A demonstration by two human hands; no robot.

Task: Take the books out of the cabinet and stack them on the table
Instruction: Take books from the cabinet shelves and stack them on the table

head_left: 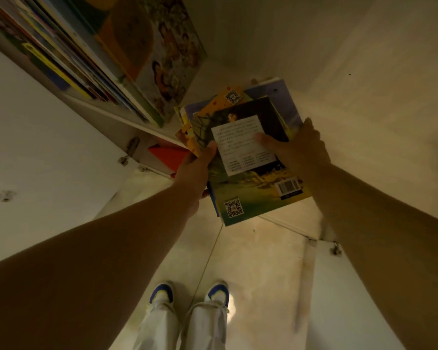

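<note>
A pile of several books (245,178) lies flat between both hands at the front of the white cabinet shelf (364,109). The top one shows a green back cover with a white text panel, a barcode and a QR code. My left hand (196,170) grips the pile's left edge, thumb on top. My right hand (296,147) grips its right edge, thumb pressed on the white panel. More books (91,54) stand leaning in a row at the upper left of the cabinet, the outermost with an illustrated cover (167,61).
A white cabinet door (36,147) stands open on the left with a hinge (132,145); another door edge (344,286) is at the lower right. A red book (167,155) shows on a lower shelf. Below are the pale floor and my shoes (190,294).
</note>
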